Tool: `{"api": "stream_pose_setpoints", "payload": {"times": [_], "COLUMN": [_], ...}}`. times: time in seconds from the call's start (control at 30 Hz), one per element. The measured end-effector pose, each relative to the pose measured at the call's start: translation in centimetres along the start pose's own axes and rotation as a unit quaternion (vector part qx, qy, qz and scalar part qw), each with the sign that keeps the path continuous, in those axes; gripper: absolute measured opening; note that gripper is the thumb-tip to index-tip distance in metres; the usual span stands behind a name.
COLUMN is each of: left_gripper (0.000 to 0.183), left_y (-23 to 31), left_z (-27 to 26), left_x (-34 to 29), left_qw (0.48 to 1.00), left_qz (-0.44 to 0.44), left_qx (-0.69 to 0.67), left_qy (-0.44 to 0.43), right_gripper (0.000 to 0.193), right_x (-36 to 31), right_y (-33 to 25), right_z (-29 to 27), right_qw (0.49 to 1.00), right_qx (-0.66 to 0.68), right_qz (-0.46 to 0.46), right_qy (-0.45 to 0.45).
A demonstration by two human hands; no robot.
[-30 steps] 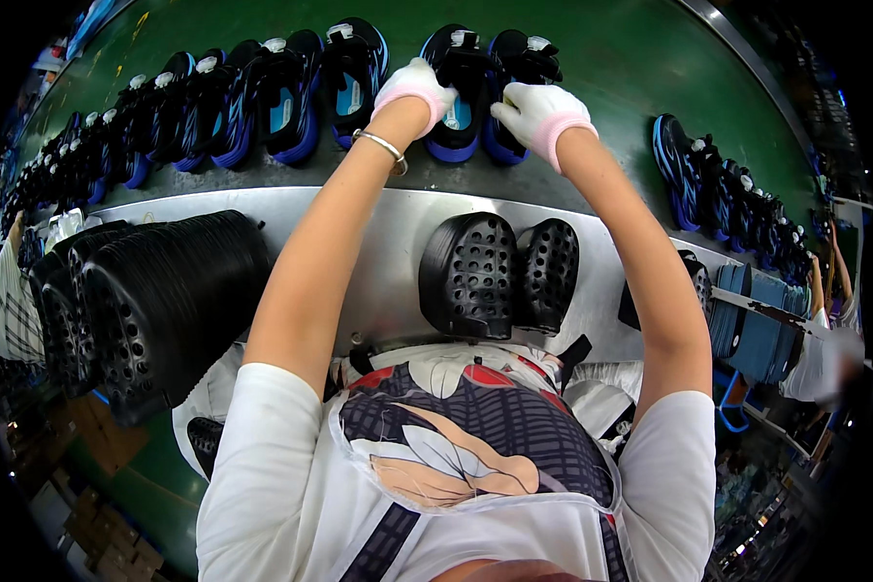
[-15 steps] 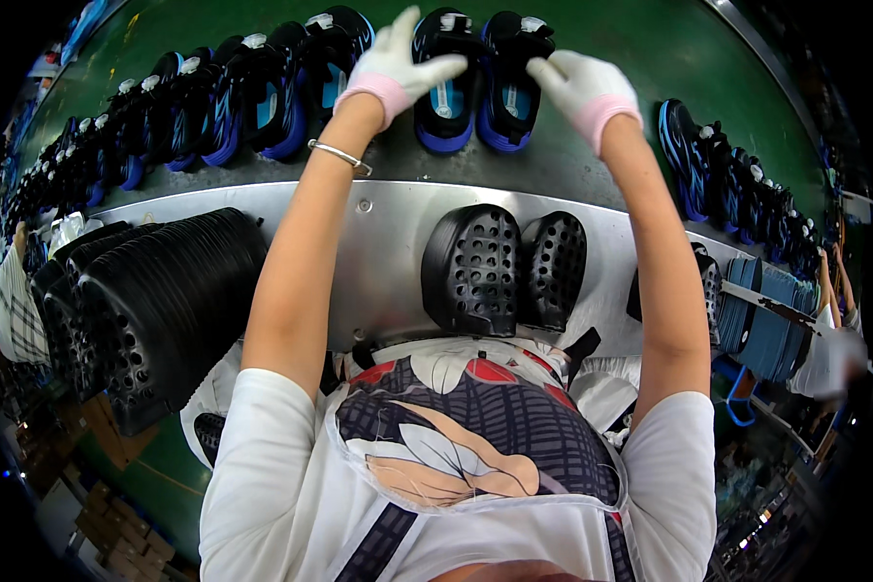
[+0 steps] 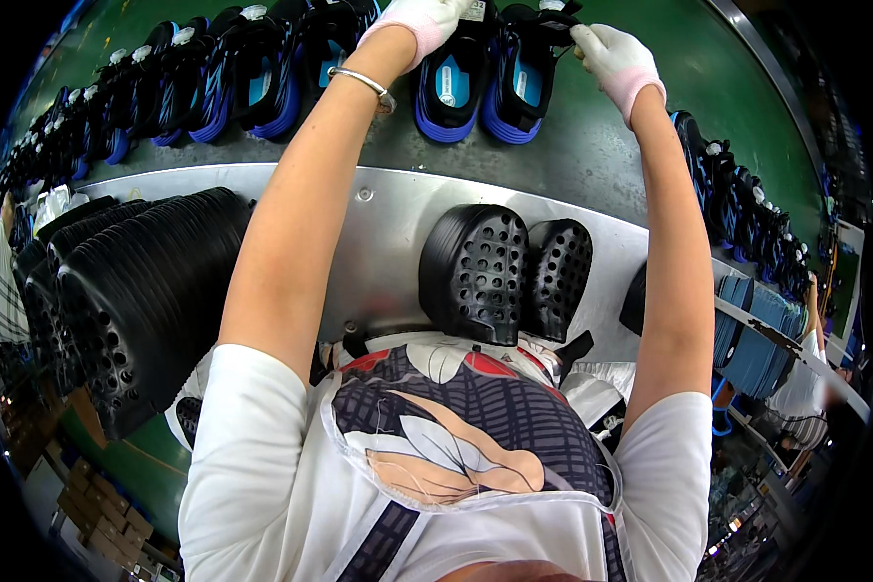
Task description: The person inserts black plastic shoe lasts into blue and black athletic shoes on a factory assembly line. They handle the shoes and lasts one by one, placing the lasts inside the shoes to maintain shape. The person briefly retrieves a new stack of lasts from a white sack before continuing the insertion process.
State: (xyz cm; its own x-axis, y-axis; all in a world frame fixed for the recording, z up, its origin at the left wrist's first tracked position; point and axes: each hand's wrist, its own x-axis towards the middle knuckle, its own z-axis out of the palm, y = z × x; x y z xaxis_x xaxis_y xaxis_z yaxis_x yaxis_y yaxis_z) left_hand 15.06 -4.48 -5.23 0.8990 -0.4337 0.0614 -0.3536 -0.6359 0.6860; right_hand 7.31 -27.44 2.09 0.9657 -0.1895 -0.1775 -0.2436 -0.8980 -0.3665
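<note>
Two black shoes with blue soles and light-blue insoles stand side by side in front of me, the left shoe (image 3: 446,102) and the right shoe (image 3: 520,97). At the upper edge, my left hand (image 3: 419,21), in a white glove with a pink cuff, is closed at the left shoe's tongue; its fingertips are partly cut off by the picture's edge. My right hand (image 3: 615,60), gloved the same way, pinches the end of a black tongue or strap pulled out rightward from the right shoe.
More shoes (image 3: 272,82) line the green belt (image 3: 640,29) at left, with another row (image 3: 742,199) at right. Perforated black insoles (image 3: 480,272) sit on the metal ledge (image 3: 378,252) before me; a long stack (image 3: 155,291) lies left. Blue sheets (image 3: 757,335) and other people are at right.
My hands have gone from hovering open over the two shoes to gripping their upper parts. The right shoe's tongue or strap is now drawn out to the right. The view has shifted slightly.
</note>
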Motion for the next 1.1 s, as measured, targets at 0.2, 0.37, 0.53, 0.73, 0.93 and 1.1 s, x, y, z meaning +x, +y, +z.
{"api": "stream_pose_setpoints", "payload": {"times": [0.2, 0.37, 0.53, 0.73, 0.93, 1.1], "left_gripper": [0.048, 0.054, 0.048, 0.034, 0.027, 0.052], "left_y": [0.9, 0.3, 1.4, 4.0, 5.4, 10.5], "left_z": [-0.6, -0.9, -0.4, 0.6, -0.5, -1.9], "left_x": [-1.3, -4.5, -9.1, -12.0, -14.5, -15.0], "left_qw": [0.982, 0.996, 0.977, 0.970, 0.985, 0.878], "left_qz": [-0.124, -0.012, -0.009, 0.027, 0.018, -0.047], "left_qx": [-0.132, -0.014, -0.067, -0.093, -0.111, -0.475], "left_qy": [-0.045, 0.092, 0.203, 0.223, 0.131, -0.045], "right_gripper": [0.042, 0.035, 0.043, 0.039, 0.040, 0.043], "right_x": [-2.3, -13.3, -23.6, -27.0, -27.3, -26.4], "right_y": [0.5, -2.8, -1.3, 0.4, 0.9, -1.4], "right_z": [-0.1, -1.8, -2.0, 1.2, 0.4, -3.7], "right_qw": [0.999, 0.987, 0.975, 0.977, 0.973, 0.936], "right_qx": [-0.016, -0.009, -0.040, -0.053, -0.014, 0.070], "right_qz": [-0.034, -0.157, -0.206, -0.208, -0.230, -0.318], "right_qy": [-0.016, -0.034, -0.069, 0.016, 0.018, 0.137]}}
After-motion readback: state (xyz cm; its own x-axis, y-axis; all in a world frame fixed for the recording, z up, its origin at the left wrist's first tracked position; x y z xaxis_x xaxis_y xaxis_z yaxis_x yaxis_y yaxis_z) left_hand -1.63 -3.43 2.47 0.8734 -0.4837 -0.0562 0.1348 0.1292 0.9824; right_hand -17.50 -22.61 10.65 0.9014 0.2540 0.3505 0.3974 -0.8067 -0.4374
